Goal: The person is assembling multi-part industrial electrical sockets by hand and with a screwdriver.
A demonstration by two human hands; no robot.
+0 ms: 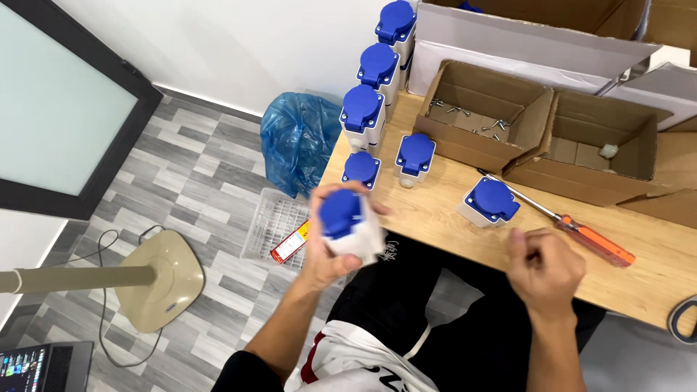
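A white socket box with a blue cap (347,221) is grasped in the grip of the left hand (335,243), held above the lap just off the tabletop (435,218) edge. The right hand (544,272) is clenched loosely; whether anything is pinched cannot be told. An orange-handled screwdriver (581,232) lies just beyond it, beside 1 more socket box (490,203).

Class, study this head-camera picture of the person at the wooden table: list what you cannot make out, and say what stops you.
- Right hand: closed; whatever it holds is hidden by its own fingers.
- Socket box in the left hand: motion-blurred, underside covered by the palm.
- Screws in the open cardboard box: too small to count.
- Grey object: cut off by the right edge.
- Laptop: cut off at the bottom-left corner.
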